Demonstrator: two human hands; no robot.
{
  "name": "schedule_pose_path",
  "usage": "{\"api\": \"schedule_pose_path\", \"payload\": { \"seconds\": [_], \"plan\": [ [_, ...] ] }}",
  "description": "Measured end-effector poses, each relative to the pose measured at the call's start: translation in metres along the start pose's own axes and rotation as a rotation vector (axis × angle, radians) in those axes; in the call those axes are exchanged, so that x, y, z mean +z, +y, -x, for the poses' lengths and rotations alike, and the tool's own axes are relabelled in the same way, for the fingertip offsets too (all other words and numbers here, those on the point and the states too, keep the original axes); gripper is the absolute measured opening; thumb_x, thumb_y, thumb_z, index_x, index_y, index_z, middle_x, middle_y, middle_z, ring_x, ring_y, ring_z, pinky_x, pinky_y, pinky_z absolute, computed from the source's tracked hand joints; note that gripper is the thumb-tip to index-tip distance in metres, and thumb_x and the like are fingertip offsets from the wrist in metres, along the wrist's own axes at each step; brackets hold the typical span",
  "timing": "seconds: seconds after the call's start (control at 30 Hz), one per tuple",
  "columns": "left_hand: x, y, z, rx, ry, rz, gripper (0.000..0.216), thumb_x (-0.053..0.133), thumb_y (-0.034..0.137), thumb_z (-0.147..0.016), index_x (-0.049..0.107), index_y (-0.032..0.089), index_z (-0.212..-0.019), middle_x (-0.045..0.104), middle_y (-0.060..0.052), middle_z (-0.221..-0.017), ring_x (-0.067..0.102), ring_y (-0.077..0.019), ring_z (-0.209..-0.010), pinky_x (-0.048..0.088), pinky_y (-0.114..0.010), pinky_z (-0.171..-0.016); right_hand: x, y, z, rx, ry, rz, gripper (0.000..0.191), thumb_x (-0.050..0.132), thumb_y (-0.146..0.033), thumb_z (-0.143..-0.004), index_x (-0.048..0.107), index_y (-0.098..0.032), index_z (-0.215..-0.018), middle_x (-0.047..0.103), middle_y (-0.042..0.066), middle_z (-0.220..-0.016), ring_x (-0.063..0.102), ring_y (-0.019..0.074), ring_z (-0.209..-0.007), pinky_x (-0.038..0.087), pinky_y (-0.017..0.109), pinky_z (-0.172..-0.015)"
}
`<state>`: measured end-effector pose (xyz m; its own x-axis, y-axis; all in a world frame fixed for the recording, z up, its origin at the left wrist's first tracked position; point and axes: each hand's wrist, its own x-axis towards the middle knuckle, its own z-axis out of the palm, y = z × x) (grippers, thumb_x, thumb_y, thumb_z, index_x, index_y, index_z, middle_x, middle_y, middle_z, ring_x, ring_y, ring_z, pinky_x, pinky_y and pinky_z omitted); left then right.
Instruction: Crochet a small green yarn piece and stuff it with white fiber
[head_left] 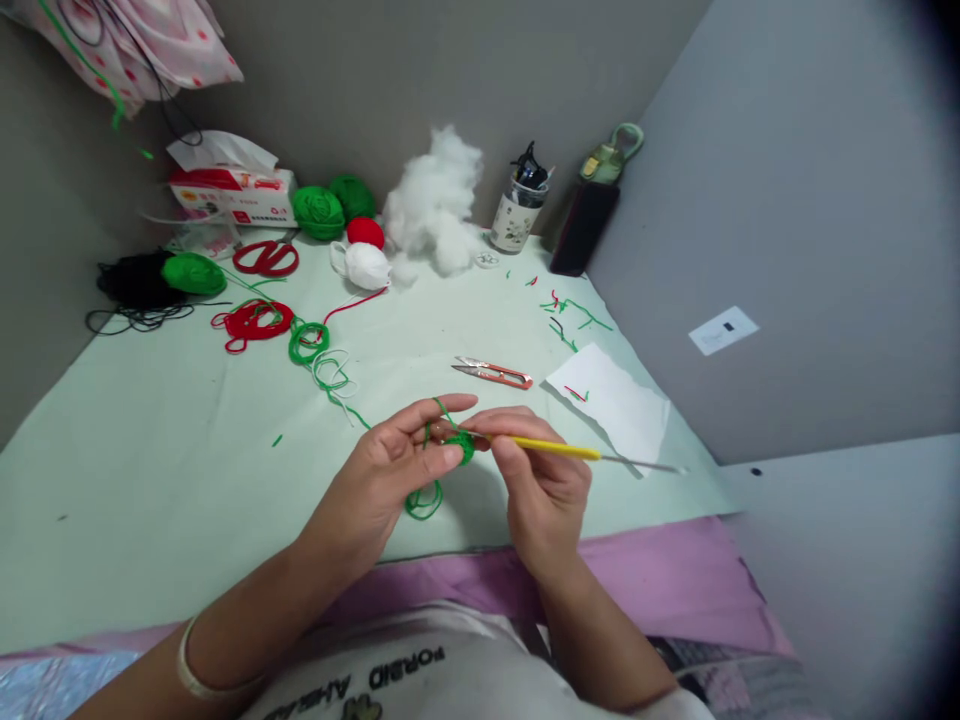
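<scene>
Between thumb and fingers, my left hand [382,455] pinches a small green crochet piece [461,447]. Green yarn passes over its raised index finger, and a loose green loop [424,500] hangs below. My right hand [546,485] grips a crochet hook [559,447] by its yellow handle. One metal end of the hook points right; the other reaches the green piece, where fingers and yarn hide the very tip. A green strand runs from the coils on the table toward my left hand. Orange thread snips [493,373] lie just beyond both hands.
White stuffing [439,205], green yarn balls [319,212], a tissue box [247,195], red-handled scissors [266,258], a pen cup [519,212] and a dark bottle [589,215] stand along the back. Red yarn [255,322] lies left. Torn paper [611,405] and thread scraps [577,312] lie right.
</scene>
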<state>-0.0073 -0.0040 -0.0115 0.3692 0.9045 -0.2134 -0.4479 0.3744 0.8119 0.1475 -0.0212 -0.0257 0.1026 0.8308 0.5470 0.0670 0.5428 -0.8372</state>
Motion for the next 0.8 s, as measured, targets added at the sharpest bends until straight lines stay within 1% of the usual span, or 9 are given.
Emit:
{"api": "schedule_pose_path", "payload": {
  "seconds": [0.13, 0.23, 0.27, 0.33, 0.4, 0.47, 0.6, 0.7, 0.8],
  "plan": [
    [0.0, -0.005, 0.0, 0.057, 0.057, -0.049, 0.038, 0.084, 0.026, -0.08, 0.078, 0.029, -0.117, 0.065, 0.001, -0.087, 0.056, -0.0097, -0.079, 0.047, -0.018, -0.074, -0.001, 0.0, 0.008, -0.171, -0.061, 0.275, 0.033, 0.06, -0.006, -0.095, 0.073, -0.027, -0.118, 0.075, 0.006, -0.102, 0.069, 0.019, -0.092, 0.058, 0.035, -0.078],
    [-0.002, -0.005, -0.002, -0.032, 0.031, 0.057, 0.04, 0.085, 0.028, -0.08, 0.078, 0.027, -0.119, 0.065, 0.0, -0.086, 0.057, -0.0092, -0.077, 0.048, -0.018, -0.074, -0.003, 0.0, 0.011, -0.293, -0.105, 0.451, 0.038, 0.063, -0.005, -0.093, 0.073, -0.027, -0.122, 0.074, 0.008, -0.11, 0.069, 0.0208, -0.098, 0.058, 0.036, -0.079],
    [-0.002, -0.004, -0.003, -0.079, 0.015, 0.102, 0.039, 0.084, 0.028, -0.08, 0.078, 0.025, -0.118, 0.066, 0.0, -0.086, 0.057, -0.009, -0.077, 0.049, -0.018, -0.075, -0.004, 0.001, 0.01, -0.282, -0.086, 0.43, 0.037, 0.063, -0.005, -0.094, 0.074, -0.027, -0.121, 0.074, 0.008, -0.109, 0.069, 0.0207, -0.098, 0.058, 0.036, -0.08],
    [-0.004, -0.003, -0.004, -0.145, -0.004, 0.163, 0.037, 0.083, 0.027, -0.08, 0.079, 0.021, -0.116, 0.066, -0.001, -0.086, 0.058, -0.0091, -0.077, 0.05, -0.018, -0.077, -0.006, 0.001, 0.007, -0.177, -0.004, 0.265, 0.03, 0.061, -0.008, -0.096, 0.076, -0.027, -0.114, 0.075, 0.006, -0.099, 0.068, 0.0185, -0.089, 0.057, 0.034, -0.076],
    [-0.004, -0.002, -0.005, -0.138, 0.008, 0.172, 0.035, 0.082, 0.025, -0.08, 0.079, 0.021, -0.115, 0.065, -0.001, -0.085, 0.059, -0.01, -0.08, 0.05, -0.018, -0.08, -0.006, 0.002, 0.002, -0.022, 0.075, 0.034, 0.023, 0.06, -0.013, -0.098, 0.077, -0.027, -0.105, 0.072, 0.003, -0.09, 0.065, 0.0156, -0.076, 0.054, 0.032, -0.068],
    [-0.003, -0.002, -0.005, -0.086, 0.023, 0.138, 0.036, 0.082, 0.024, -0.08, 0.079, 0.024, -0.116, 0.065, 0.001, -0.084, 0.059, -0.0105, -0.082, 0.049, -0.018, -0.08, -0.005, 0.003, -0.002, 0.092, 0.07, -0.14, 0.019, 0.06, -0.019, -0.1, 0.078, -0.026, -0.1, 0.07, 0.002, -0.087, 0.061, 0.0141, -0.07, 0.052, 0.031, -0.063],
    [0.001, -0.003, -0.002, -0.028, 0.017, 0.072, 0.037, 0.083, 0.024, -0.08, 0.078, 0.027, -0.116, 0.067, 0.001, -0.088, 0.059, -0.0109, -0.087, 0.046, -0.018, -0.084, 0.0, 0.003, -0.003, 0.112, 0.015, -0.157, 0.016, 0.064, -0.022, -0.098, 0.079, -0.026, -0.099, 0.07, 0.003, -0.088, 0.063, 0.016, -0.078, 0.052, 0.032, -0.069],
    [0.002, -0.002, -0.001, -0.063, 0.0, 0.066, 0.043, 0.081, 0.026, -0.082, 0.074, 0.027, -0.125, 0.07, 0.0, -0.091, 0.059, -0.012, -0.089, 0.044, -0.02, -0.085, 0.0, 0.004, -0.001, 0.103, 0.035, -0.154, 0.016, 0.064, -0.022, -0.098, 0.08, -0.027, -0.099, 0.07, 0.003, -0.088, 0.062, 0.0155, -0.076, 0.051, 0.032, -0.069],
    [0.0, 0.0, -0.001, -0.121, -0.012, 0.088, 0.046, 0.078, 0.026, -0.085, 0.071, 0.026, -0.13, 0.067, -0.001, -0.088, 0.058, -0.0122, -0.084, 0.044, -0.022, -0.079, -0.003, 0.004, -0.001, 0.154, 0.07, -0.214, 0.016, 0.064, -0.024, -0.098, 0.08, -0.027, -0.098, 0.071, 0.002, -0.088, 0.062, 0.0144, -0.073, 0.051, 0.031, -0.067]
  ]
}}
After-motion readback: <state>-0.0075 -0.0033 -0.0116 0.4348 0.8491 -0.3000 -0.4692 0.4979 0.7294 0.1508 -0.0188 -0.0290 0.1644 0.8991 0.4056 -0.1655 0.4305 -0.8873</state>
